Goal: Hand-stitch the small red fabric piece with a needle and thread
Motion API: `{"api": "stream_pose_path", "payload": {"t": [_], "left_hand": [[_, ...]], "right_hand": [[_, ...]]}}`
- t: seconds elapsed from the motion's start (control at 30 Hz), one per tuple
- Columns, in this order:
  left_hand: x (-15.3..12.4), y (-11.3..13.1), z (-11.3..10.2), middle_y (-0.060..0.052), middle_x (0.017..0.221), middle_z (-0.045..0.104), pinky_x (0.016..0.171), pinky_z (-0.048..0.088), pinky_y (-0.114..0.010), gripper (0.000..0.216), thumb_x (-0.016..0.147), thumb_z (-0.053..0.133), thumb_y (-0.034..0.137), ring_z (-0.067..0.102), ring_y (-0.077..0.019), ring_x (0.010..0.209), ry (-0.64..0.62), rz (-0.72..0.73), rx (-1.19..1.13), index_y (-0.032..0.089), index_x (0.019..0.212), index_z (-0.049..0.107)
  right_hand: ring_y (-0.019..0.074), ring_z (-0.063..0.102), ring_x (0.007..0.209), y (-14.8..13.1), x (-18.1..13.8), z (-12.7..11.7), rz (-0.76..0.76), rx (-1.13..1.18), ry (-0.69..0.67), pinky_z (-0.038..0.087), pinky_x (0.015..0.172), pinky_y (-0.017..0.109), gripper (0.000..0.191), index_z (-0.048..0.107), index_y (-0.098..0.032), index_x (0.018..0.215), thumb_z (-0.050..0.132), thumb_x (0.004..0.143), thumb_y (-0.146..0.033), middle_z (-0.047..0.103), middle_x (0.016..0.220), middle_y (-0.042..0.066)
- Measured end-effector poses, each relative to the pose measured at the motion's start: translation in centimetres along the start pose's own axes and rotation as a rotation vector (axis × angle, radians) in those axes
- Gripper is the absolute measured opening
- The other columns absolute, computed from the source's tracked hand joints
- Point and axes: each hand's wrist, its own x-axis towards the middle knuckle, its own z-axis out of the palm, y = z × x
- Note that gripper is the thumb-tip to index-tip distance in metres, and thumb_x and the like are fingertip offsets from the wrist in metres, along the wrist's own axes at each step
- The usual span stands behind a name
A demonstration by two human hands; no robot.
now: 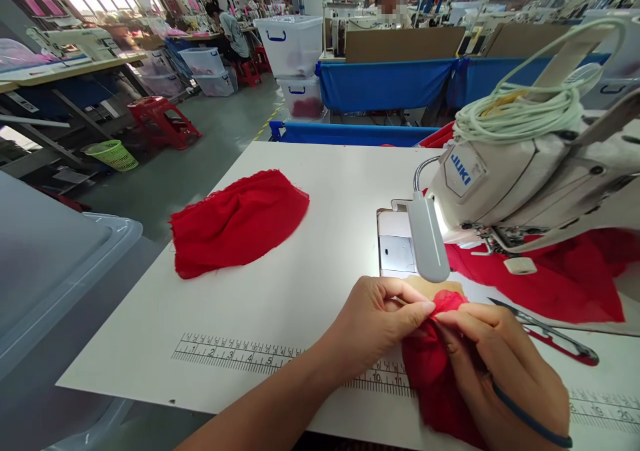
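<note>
Where the counter's near edge carries one printed ruler, two hands meet over a small red cloth. The left hand has thumb and forefinger pressed together on the cloth's upper fold, and the right hand pinches the same fold from the other side, fingertips nearly touching the left's. The cloth hangs crumpled between them, lying across the ruler at the counter's front edge. One blue band circles the right wrist. Just beyond the right hand lies one pair of snips with a red grip; whether the hand touches them I cannot tell.

Further back, one lamp bends over the needle plate of the one machine, which has a coil of pale cord on top. A second red cloth, larger, spreads under the machine, and a third lies bunched well apart to the left, making three red cloths on the counter.

Off the counter, one grey tub stands near left. Far off are one green basket, one red stool and two stacked clear bins.
</note>
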Motion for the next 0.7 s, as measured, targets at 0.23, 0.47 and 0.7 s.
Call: {"api": "stream_pose_path", "payload": {"t": [0.23, 0.47, 0.7], "left_hand": [[-0.21, -0.21, 0.26, -0.001, 0.069, 0.060, 0.059, 0.041, -0.024, 0.014, 0.075, 0.062, 0.016, 0.052, -0.0114, 0.065, 0.111, 0.152, 0.212, 0.015, 0.062, 0.065], [-0.13, -0.34, 0.39, 0.002, 0.063, 0.053, 0.058, 0.038, -0.023, 0.021, 0.080, 0.060, 0.025, 0.047, -0.0100, 0.061, 0.111, 0.156, 0.202, 0.015, 0.061, 0.061], [0.00, -0.11, 0.24, 0.000, 0.063, 0.061, 0.068, 0.048, -0.026, 0.017, 0.072, 0.071, 0.029, 0.057, -0.0111, 0.063, 0.070, -0.043, -0.033, 0.013, 0.068, 0.067]], "right_hand": [[0.0103, 0.062, 0.072, 0.69, 0.17, 0.40, -0.123, 0.010, -0.047, 0.045, 0.059, 0.019, 0.011, 0.059, -0.022, 0.095, 0.049, 0.093, -0.018, 0.064, 0.088, 0.002], [0.0116, 0.061, 0.078, 0.28, 0.09, 0.51, 0.006, 0.047, -0.005, 0.044, 0.068, 0.021, 0.011, 0.060, -0.021, 0.095, 0.049, 0.095, -0.020, 0.062, 0.091, 0.003], [0.0120, 0.061, 0.076, 0.41, -0.72, 0.42, 0.071, 0.023, -0.036, 0.042, 0.061, 0.023, 0.016, 0.061, -0.027, 0.104, 0.047, 0.096, -0.028, 0.060, 0.093, 0.000]]}}
